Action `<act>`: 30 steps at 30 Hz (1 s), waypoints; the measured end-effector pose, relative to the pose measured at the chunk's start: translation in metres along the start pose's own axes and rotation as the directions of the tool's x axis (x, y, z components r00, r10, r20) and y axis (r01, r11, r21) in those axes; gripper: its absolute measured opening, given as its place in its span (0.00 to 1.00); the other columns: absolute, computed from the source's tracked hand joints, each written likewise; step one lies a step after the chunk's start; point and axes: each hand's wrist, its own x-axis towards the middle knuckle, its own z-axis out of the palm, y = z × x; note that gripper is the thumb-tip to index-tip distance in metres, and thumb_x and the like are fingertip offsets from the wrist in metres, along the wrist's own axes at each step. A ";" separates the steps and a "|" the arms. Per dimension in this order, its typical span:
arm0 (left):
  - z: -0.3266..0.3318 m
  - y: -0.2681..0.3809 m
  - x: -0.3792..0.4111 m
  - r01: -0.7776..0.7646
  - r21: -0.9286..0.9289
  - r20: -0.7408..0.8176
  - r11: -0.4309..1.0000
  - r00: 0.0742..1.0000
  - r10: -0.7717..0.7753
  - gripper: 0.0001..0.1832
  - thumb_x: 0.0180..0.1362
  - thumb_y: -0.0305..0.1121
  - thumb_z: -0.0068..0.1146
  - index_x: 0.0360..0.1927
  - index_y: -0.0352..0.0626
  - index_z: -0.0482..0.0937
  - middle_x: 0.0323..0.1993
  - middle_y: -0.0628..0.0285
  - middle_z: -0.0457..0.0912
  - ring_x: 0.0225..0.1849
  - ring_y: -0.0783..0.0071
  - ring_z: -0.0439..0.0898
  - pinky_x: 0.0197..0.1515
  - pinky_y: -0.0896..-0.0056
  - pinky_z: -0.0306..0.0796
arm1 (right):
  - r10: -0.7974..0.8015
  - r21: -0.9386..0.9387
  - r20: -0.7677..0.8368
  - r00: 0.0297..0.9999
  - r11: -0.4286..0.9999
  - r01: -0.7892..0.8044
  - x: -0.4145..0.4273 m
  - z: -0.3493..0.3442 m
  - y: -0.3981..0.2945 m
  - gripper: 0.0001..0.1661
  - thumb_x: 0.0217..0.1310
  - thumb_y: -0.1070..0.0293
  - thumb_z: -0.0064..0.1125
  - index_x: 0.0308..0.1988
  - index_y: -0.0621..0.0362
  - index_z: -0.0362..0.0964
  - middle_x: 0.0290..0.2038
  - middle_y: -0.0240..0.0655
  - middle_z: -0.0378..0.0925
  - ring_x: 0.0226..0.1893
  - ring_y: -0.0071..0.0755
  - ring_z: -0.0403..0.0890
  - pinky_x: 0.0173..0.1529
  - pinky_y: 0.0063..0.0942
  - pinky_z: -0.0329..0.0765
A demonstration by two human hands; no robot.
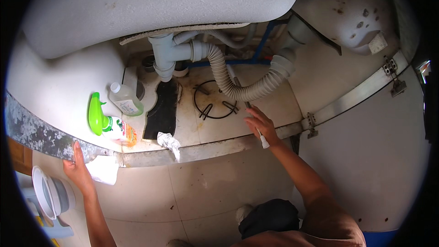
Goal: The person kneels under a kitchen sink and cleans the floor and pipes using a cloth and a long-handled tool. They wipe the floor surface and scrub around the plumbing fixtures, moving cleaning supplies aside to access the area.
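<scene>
My right hand (262,125) grips a slender rod (259,133) with a white end cap, at the front of the sink cabinet. The rod's far part runs behind a grey corrugated drain hose (229,79), and its tip looks pale. My left hand (79,173) holds the worn metal edge (51,135) of the cabinet frame, thumb on top. Beside those fingers hangs a white paper or cloth (104,169); whether they pinch it I cannot tell. A green-headed spray bottle (113,127) and a clear bottle with a white cap (127,99) stand just inside.
Overhead are the sink's underside (164,3) and a grey drain fitting (168,53). On the cabinet floor lie a black wire ring stand (214,116), a black mat (161,113) and crumpled tissue (169,141). An opened door (360,154) is at right, grey-white basins (51,192) at left.
</scene>
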 end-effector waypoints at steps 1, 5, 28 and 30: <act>0.000 0.002 0.000 0.015 0.028 0.010 0.999 1.000 -0.015 0.10 0.47 0.30 0.48 0.28 0.30 0.69 0.26 0.63 0.72 0.27 0.82 0.67 0.32 0.82 0.61 | -0.002 -0.041 0.005 1.000 0.999 0.002 -0.003 0.003 0.005 0.09 0.38 0.78 0.52 0.28 0.59 0.66 0.38 0.37 0.66 0.42 0.39 0.67 0.38 0.28 0.70; 0.002 -0.002 0.000 -0.016 -0.053 0.002 0.998 1.000 0.016 0.10 0.47 0.30 0.48 0.28 0.30 0.69 0.26 0.63 0.72 0.27 0.83 0.67 0.32 0.82 0.62 | 0.008 -0.110 -0.016 1.000 0.994 -0.009 -0.014 0.007 0.020 0.08 0.37 0.79 0.51 0.26 0.59 0.65 0.38 0.37 0.67 0.41 0.40 0.67 0.38 0.28 0.70; 0.000 0.002 -0.001 0.024 0.038 0.008 0.999 1.000 -0.024 0.10 0.47 0.31 0.49 0.25 0.32 0.69 0.24 0.65 0.71 0.24 0.84 0.65 0.29 0.83 0.60 | 0.189 -0.117 -0.120 0.975 0.972 -0.203 -0.032 -0.033 -0.005 0.06 0.40 0.79 0.48 0.26 0.63 0.65 0.37 0.41 0.67 0.38 0.42 0.69 0.38 0.29 0.70; -0.002 -0.005 0.002 0.007 0.009 0.023 1.000 1.000 -0.007 0.11 0.47 0.31 0.48 0.30 0.31 0.69 0.27 0.63 0.71 0.28 0.82 0.67 0.32 0.82 0.61 | 0.134 -0.110 -0.100 0.986 0.983 -0.145 -0.029 -0.029 -0.012 0.06 0.40 0.79 0.48 0.26 0.63 0.65 0.36 0.41 0.67 0.40 0.42 0.68 0.38 0.30 0.70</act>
